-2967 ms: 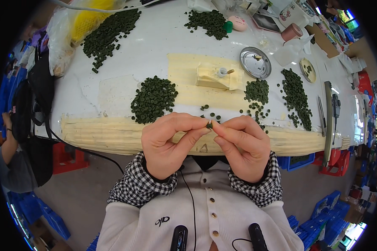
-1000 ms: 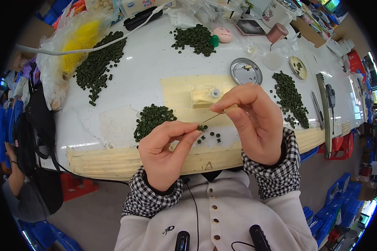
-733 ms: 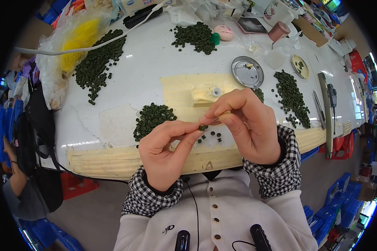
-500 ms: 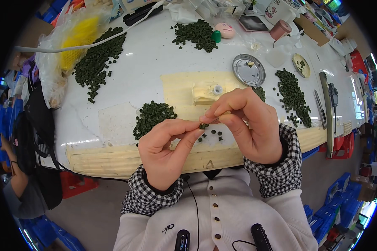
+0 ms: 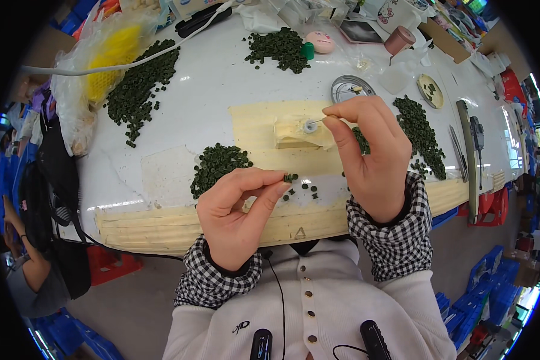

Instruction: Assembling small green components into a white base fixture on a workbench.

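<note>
My left hand [image 5: 234, 210] pinches a small dark green spool-shaped piece [image 5: 290, 178] between thumb and forefinger, just above the table's near edge. Farther up and to the right, my right hand [image 5: 375, 159] grips a thin stick [image 5: 319, 120], its far end at a small white round cup [image 5: 309, 127]. This cup sits on a yellowish tape-wrapped block [image 5: 288, 140], which rests on a strip of tan tape [image 5: 252, 123]. A few loose green pieces [image 5: 305, 186] lie right of my left fingertips. Behind that hand is a heap of the same pieces [image 5: 219, 168].
More green heaps lie at the far left [image 5: 138, 84], far middle [image 5: 279, 49] and right [image 5: 419, 135]. Beyond my right hand is a round metal lid [image 5: 345, 89]. Tweezers [image 5: 458, 150] lie near the right edge. A white cable [image 5: 162, 57] crosses the far left. Another person's arm [image 5: 33, 264] shows at left.
My right hand has moved away from the left, up and outward, bringing the stick to the white cup. My left hand has stayed in place with the green piece.
</note>
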### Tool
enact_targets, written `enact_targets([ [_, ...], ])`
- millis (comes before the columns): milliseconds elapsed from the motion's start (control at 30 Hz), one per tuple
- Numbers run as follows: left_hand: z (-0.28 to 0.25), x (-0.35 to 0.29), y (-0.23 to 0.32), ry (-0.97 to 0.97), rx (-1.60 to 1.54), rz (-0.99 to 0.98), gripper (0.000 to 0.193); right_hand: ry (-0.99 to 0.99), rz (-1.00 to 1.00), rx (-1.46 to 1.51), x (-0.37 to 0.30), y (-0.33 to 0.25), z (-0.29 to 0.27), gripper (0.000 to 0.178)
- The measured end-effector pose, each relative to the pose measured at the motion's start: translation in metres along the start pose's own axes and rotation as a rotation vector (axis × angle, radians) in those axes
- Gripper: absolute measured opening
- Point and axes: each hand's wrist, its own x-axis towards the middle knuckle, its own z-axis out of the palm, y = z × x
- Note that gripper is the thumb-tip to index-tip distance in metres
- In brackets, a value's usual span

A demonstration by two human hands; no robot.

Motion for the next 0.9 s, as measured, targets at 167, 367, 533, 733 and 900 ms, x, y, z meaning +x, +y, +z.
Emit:
enact_targets([
  [167,0.001,0.001,0.001,0.003,-0.018,0.001,0.017,-0.079,-0.025,-0.077,-0.005,0.003,0.005,0.017],
  [367,-0.002,-0.002,0.0,0.021,-0.061,0.012,0.017,-0.15,0.065,0.116,-0.013,-0.021,-0.016,0.023],
  [533,-0.003,-0.002,0.0,0.017,-0.1,-0.005,0.02,-0.31,0.172,0.394,-0.029,-0.032,-0.013,0.03],
  [733,-0.002,-0.002,-0.002,0.025,-0.088,0.056,0.02,-0.345,0.197,0.49,-0.035,-0.034,-0.009,0.033],
  [900,-0.003,-0.001,-0.003,0.014,-0.031,0.113,0.019,-0.364,0.229,0.499,-0.037,-0.036,-0.01,0.034],
])
